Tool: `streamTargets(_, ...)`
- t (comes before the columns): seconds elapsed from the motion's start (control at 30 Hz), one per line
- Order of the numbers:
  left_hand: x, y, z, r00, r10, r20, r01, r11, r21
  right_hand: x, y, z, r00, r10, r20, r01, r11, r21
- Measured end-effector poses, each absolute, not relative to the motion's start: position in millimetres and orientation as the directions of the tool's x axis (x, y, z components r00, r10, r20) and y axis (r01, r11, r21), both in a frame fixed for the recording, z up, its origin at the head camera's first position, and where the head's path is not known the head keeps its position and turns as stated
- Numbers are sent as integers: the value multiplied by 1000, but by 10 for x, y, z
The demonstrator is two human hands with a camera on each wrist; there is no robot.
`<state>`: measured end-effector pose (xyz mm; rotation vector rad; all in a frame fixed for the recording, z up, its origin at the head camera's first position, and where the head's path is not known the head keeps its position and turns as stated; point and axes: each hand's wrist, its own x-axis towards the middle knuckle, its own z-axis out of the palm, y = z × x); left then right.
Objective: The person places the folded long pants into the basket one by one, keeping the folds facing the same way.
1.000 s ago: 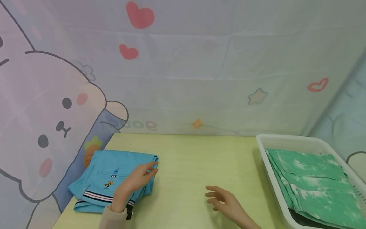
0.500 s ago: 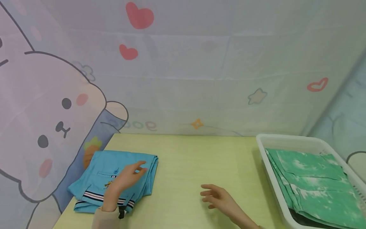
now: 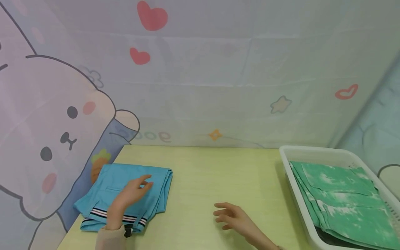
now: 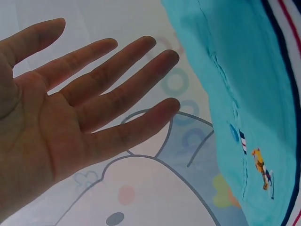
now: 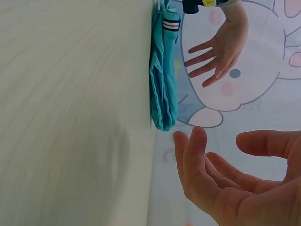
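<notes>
A folded pair of light blue pants [image 3: 153, 201] lies at the left of the table, its striped waistband toward the near side. Over it hovers my left hand [image 3: 130, 194], empty, with fingers extended. In the left wrist view that hand [image 4: 89, 108] is spread flat beside the pants [image 4: 235, 61], where a button, a pocket and a small embroidered figure show. My right hand [image 3: 232, 218], also empty, hangs above the middle front of the table, fingers loosely bent. The right wrist view shows a gap between that hand [image 5: 235, 179] and the pants [image 5: 163, 89].
At the right stands a white plastic basket [image 3: 312, 148] holding a folded green tie-dye garment [image 3: 347, 205]. The pale yellow table [image 3: 212, 173] ends at the back against a printed curtain [image 3: 218, 69] with hearts and a cartoon bear.
My left hand has drifted left over the pants, from their right edge toward their middle. The right hand has shifted slightly left. Pants and basket stay put.
</notes>
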<state>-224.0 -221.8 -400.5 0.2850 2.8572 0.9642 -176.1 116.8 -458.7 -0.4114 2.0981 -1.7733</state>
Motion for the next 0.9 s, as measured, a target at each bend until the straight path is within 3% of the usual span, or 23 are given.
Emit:
streamTargets(0.5, -2260, -2462, -4046, -989, 142, -28, 96, 790, 606, -1765, 1054, -4584, -870, -480, -117, 51, 149, -988)
streamTargets(0.9, -2333, -2838, -4173, -998, 28, -62, -12, 821, 571, -1816, 975, -4589, -847, -504, -170, 142, 95, -985)
